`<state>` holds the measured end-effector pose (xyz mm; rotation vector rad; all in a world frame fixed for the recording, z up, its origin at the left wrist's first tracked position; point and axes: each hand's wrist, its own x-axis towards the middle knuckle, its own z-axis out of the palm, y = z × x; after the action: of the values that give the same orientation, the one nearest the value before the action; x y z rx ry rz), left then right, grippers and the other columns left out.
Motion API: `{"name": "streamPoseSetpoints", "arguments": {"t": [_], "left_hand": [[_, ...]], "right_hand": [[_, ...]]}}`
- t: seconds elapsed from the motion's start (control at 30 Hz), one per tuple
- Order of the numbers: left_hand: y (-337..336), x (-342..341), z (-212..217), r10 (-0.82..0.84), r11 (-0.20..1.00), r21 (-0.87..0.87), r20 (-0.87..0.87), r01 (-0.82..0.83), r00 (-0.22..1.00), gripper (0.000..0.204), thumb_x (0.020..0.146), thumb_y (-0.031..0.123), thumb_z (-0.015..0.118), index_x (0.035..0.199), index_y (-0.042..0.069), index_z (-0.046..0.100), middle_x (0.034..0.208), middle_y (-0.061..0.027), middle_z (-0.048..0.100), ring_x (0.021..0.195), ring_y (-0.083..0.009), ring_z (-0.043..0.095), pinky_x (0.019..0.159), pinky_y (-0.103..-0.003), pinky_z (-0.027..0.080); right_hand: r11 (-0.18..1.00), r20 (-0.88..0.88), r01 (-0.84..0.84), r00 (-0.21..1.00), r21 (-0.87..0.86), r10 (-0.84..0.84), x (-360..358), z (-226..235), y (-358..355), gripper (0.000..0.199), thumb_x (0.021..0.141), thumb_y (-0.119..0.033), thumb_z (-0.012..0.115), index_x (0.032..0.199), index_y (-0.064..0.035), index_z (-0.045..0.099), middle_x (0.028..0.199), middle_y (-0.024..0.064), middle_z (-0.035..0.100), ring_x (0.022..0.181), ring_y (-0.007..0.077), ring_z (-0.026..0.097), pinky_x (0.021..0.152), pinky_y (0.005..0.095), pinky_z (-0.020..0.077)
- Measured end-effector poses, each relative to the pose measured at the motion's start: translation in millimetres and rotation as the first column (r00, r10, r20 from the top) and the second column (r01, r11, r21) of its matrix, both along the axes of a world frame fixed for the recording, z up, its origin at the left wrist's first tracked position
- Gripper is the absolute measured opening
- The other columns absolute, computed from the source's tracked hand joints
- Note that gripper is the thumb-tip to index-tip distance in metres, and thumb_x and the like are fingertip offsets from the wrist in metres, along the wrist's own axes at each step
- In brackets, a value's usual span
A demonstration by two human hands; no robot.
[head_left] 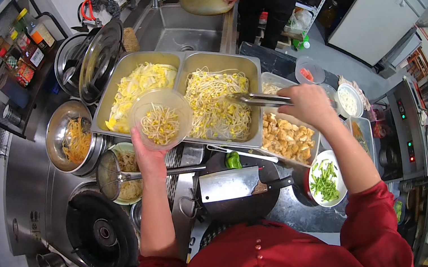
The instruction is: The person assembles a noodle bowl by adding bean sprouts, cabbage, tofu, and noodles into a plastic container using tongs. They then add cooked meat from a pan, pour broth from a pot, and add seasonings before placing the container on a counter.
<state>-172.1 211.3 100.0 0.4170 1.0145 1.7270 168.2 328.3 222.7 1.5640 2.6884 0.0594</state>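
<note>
— Hands first. What does each one hold?

— Left hand (151,159): thumb against the near left wall of a clear plastic bowl (184,114), the rest of the hand beneath it; finger positions under the bowl cannot be told. Right hand (310,104): closed round the handle end of metal tongs (264,99).

— Location of the bowl and tongs relative to the hands?

— Bowl sits just beyond the left hand, over the near part of the divide between two steel pans, a portion of bean sprouts inside. Tongs extend to the left of the right hand, crossing the right rim of the sprout pan (255,72). Their tips are at the larger heap of sprouts (209,89), between the two hands and apart from the bowl.

— Direction and long axis?

— Tongs: long axis runs crosswise, tips pointing left and slightly away from the person, handle end toward the right. Whether the tips pinch any sprouts, cannot tell. Bowl: round, so no long axis; mouth faces up.

— Nearby?

— Cleaver (230,184) on a dark round board, blade left, handle right, nearer the person than the pans. Golden-brown chunks (285,139) in a tray below the right hand.
</note>
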Motion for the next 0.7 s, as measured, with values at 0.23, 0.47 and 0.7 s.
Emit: {"name": "streamPoseSetpoints", "arguments": {"t": [0.23,0.47,0.7], "left_hand": [[8,8,-9,0.08,0.996,-0.024,-0.055,-0.081,0.995,0.067,0.101,0.059,0.035,0.15,0.013,0.034,0.144,-0.0131,0.05,0.128,-0.0307,0.056,0.091,-0.054,0.055],[12,29,-10,0.033,0.999,-0.019,-0.048,-0.034,0.998,0.066,0.101,0.057,0.038,0.149,0.011,0.034,0.145,-0.0137,0.048,0.129,-0.0322,0.054,0.093,-0.057,0.054],[20,57,-6,-0.126,0.992,-0.009,0.043,0.126,0.991,0.068,0.102,0.057,0.038,0.151,0.01,0.032,0.147,-0.0149,0.047,0.129,-0.0343,0.054,0.093,-0.059,0.053]], "right_hand": [[0.996,-0.294,0.064,0.955,0.057,-0.045,33,37,-24,0.041,0.08,-0.032,0.077,0.116,-0.0139,0.071,0.087,0.0143,0.073,0.08,0.0334,0.07,0.073,0.0428,0.0547],[0.987,-0.445,0.144,0.881,-0.064,-0.158,42,41,-39,0.04,0.081,-0.02,0.077,0.115,0.0,0.068,0.085,0.0157,0.071,0.075,0.0215,0.069,0.075,0.0314,0.0537],[0.967,-0.645,-0.027,0.75,-0.254,-0.148,26,49,-62,0.04,0.087,-0.016,0.075,0.122,-0.0005,0.063,0.083,0.0085,0.068,0.078,0.0107,0.063,0.072,0.0276,0.0506]]}}
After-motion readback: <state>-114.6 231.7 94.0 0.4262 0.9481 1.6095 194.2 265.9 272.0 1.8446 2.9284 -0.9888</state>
